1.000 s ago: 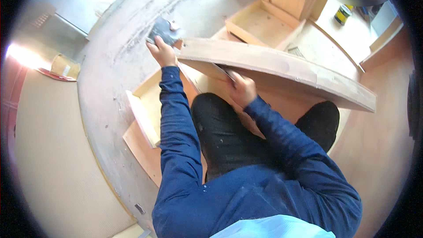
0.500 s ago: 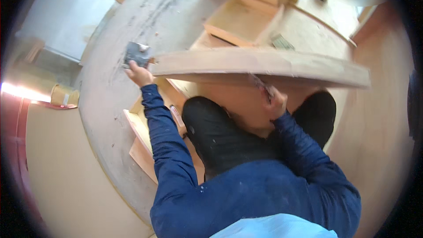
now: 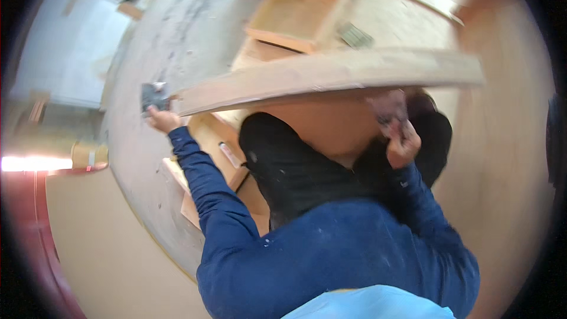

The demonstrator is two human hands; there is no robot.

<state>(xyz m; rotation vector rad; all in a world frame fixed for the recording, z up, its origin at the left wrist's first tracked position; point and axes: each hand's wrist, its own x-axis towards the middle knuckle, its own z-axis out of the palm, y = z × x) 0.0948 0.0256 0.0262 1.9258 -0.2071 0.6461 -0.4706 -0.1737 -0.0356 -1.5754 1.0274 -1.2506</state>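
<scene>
A long, pale wooden panel (image 3: 331, 74) lies across in front of me above my knees, its narrow edge facing up. At its left end my left hand (image 3: 163, 120) is closed on a dark grey square plate (image 3: 152, 98) with a small pale dab on top. Whether that hand also touches the panel, I cannot tell. My right hand (image 3: 404, 146) grips a flat putty knife (image 3: 388, 107), its broad blade smeared pinkish grey. The blade is upright just below the panel's near edge, toward the right; contact is unclear through the blur.
An open wooden drawer box (image 3: 295, 15) stands beyond the panel, with a greenish-grey slatted pad (image 3: 355, 35) beside it. Left of my knee, another wooden box (image 3: 207, 133) holds a white tube (image 3: 230, 155). A large beige board (image 3: 100, 224) is at lower left.
My right hand has moved right along the panel with the putty knife, whose blade now shows broad side on. My left hand and the plate sit lower and farther left; the view has shifted too.
</scene>
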